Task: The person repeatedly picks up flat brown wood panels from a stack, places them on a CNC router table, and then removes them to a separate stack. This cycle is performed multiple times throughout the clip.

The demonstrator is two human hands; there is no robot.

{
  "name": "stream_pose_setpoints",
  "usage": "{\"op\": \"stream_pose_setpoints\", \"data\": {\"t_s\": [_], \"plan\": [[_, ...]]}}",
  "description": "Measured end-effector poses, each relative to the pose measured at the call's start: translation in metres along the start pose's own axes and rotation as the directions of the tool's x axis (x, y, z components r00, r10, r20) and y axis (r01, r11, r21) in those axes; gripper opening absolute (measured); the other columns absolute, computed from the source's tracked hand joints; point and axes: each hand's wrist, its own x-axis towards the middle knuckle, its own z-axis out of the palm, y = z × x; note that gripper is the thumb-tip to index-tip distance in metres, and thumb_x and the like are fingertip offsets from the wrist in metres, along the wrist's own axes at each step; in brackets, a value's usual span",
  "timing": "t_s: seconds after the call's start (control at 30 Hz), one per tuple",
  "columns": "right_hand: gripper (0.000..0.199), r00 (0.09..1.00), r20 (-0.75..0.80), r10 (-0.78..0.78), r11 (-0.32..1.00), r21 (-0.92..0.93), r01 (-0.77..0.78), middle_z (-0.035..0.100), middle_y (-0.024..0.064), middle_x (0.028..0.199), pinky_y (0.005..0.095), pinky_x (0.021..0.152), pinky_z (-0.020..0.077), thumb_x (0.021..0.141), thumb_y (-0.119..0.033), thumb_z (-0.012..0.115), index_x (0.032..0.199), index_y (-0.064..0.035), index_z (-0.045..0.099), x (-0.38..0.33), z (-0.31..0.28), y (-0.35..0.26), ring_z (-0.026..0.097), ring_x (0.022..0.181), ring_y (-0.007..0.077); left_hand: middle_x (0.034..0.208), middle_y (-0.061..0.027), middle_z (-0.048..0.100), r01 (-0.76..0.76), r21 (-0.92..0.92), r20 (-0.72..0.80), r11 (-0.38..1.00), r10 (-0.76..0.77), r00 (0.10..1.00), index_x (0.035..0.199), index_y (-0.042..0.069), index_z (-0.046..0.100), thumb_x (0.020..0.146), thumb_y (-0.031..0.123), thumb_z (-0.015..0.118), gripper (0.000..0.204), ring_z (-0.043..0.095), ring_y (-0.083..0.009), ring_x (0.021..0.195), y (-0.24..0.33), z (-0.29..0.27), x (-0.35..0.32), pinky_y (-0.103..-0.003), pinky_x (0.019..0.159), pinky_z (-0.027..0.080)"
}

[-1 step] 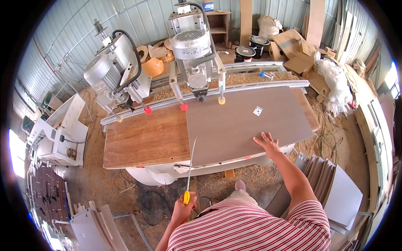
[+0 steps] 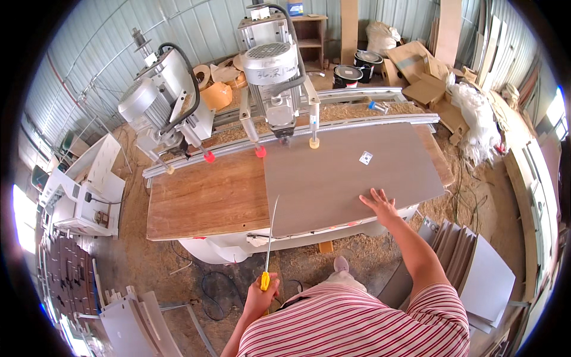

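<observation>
My left hand [image 2: 262, 296] is closed round the yellow handle of a long, thin, tapering metal tool [image 2: 269, 250]. The tool points up and away from me, and in the picture its tip overlaps the front left part of a grey-brown panel [image 2: 321, 184]. Flat on that panel, near its front right edge, rests my right hand [image 2: 382, 207] with fingers spread. A small white printed label [image 2: 366, 157] is stuck on the panel. The panel lies on a wooden machine table [image 2: 202, 193], below a drilling head with a silver motor [image 2: 272, 62].
A second motor head [image 2: 143, 104] stands at the left, over the table's bare wood. Red- and yellow-tipped clamp rods [image 2: 260, 149] hang along the metal rail [image 2: 369, 121]. Stacked panels [image 2: 485, 279] lean at the lower right, others [image 2: 134, 324] at the lower left. A cable [image 2: 205, 291] crosses the floor.
</observation>
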Motion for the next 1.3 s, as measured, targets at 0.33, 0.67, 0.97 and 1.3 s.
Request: {"op": "stream_pose_setpoints", "data": {"t_s": [0.33,0.67,0.97,1.3], "plan": [[0.094,1.000,0.012,0.000,1.000,-0.012,0.000,0.007,0.0042,0.164,0.0676,0.113,0.0214,0.085,0.012,0.051,0.151,-0.0469,0.021,-0.003,-0.005,-0.001,0.011,0.150,0.0321,0.069,0.0011,0.057,0.127,-0.093,0.055,0.988,-0.122,0.991,0.116,0.005,0.061,0.095,0.020,0.063,0.025,0.049,-0.0055,0.058,0.009,0.023,0.004,-0.021,0.052,0.039],[0.067,0.943,-0.333,-0.008,0.885,0.436,0.162,0.029,0.0182,0.155,0.0446,0.115,0.0314,0.090,-0.026,0.069,0.148,-0.0160,0.037,-0.026,0.024,0.094,0.030,0.143,0.0357,0.069,0.0020,0.052,0.251,-0.123,0.139,0.960,-0.234,0.962,0.114,0.008,0.065,0.095,0.022,0.064,0.024,0.044,-0.0059,0.054,0.009,0.008,-0.040,-0.023,0.048,0.035],[0.082,0.710,-0.298,0.638,0.765,0.353,-0.540,0.035,0.0251,0.150,0.0485,0.113,0.0309,0.089,-0.053,0.060,0.143,0.0044,0.036,-0.004,0.070,0.293,0.032,0.139,0.0411,0.068,0.0004,0.054,0.257,-0.361,0.097,0.896,-0.238,0.966,0.125,0.004,0.059,0.092,0.021,0.067,0.039,0.046,-0.0069,0.054,0.012,0.016,-0.035,-0.022,0.046,0.035],[0.048,0.777,0.140,0.613,0.184,0.932,-0.313,0.057,0.0047,0.077,0.0277,0.052,0.0421,0.081,-0.040,0.079,0.106,-0.0041,0.058,-0.001,0.059,0.343,0.050,0.061,0.0144,0.069,-0.0005,0.053,0.166,-0.395,-0.044,0.903,-0.199,0.979,0.126,0.007,0.060,0.094,0.023,0.066,0.036,0.047,-0.0086,0.055,0.042,0.050,-0.015,-0.023,0.050,0.038]]}}
